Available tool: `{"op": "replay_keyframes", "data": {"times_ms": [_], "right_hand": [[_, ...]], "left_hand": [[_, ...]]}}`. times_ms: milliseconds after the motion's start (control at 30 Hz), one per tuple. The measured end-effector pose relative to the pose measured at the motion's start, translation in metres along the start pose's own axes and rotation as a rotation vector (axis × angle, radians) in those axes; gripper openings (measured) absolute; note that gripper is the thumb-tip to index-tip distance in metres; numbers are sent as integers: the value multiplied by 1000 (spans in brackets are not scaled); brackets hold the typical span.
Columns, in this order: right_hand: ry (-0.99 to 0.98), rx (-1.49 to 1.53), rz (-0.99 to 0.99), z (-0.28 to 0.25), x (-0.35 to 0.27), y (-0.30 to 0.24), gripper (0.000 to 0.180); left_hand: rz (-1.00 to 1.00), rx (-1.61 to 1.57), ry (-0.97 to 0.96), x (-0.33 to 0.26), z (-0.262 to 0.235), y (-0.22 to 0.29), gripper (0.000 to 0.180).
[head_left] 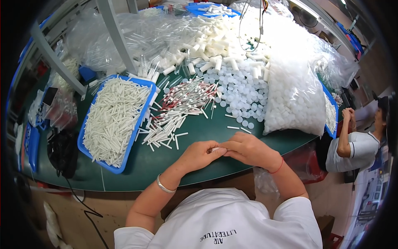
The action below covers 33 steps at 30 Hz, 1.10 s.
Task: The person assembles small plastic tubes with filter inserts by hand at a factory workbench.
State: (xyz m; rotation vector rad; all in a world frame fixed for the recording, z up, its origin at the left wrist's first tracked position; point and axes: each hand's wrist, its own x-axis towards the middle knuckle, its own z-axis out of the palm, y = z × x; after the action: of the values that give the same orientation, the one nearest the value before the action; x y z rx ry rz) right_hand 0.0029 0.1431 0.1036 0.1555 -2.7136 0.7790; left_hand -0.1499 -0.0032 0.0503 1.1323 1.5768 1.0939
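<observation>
Left hand (200, 154) pinches 1 small, half-hidden whitish piece (215, 149); I cannot tell what the right hand (248, 148) grips.

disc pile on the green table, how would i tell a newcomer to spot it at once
On the green table, find the big clear bag beyond the right hand. The disc pile lies just left of that bag. Its pieces are loose, round and translucent white, unlike the thin sticks heaped to its left.

I see bare bench (147, 172) along the near edge between the blue tray (117, 169) and left hand (201, 155); white sticks (168, 133), discs (244, 99) and a bulging bag (294, 108) bar the far edge.
</observation>
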Motion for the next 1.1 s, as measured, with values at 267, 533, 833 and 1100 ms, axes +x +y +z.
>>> {"op": "replay_keyframes", "data": {"times_ms": [267,533,833,1100], "right_hand": [[45,330,315,6,10,-14,61],[336,810,322,42,-3,4,23],[143,1550,484,60,4,-5,48],[125,1525,499,60,1,-8,46]], "left_hand": [[-32,-102,-6,2,-4,-4,37],[59,-422,110,0,11,17,44],[2,-399,54,-3,16,8,43],[-17,-512,-8,-3,17,-2,39]]}}
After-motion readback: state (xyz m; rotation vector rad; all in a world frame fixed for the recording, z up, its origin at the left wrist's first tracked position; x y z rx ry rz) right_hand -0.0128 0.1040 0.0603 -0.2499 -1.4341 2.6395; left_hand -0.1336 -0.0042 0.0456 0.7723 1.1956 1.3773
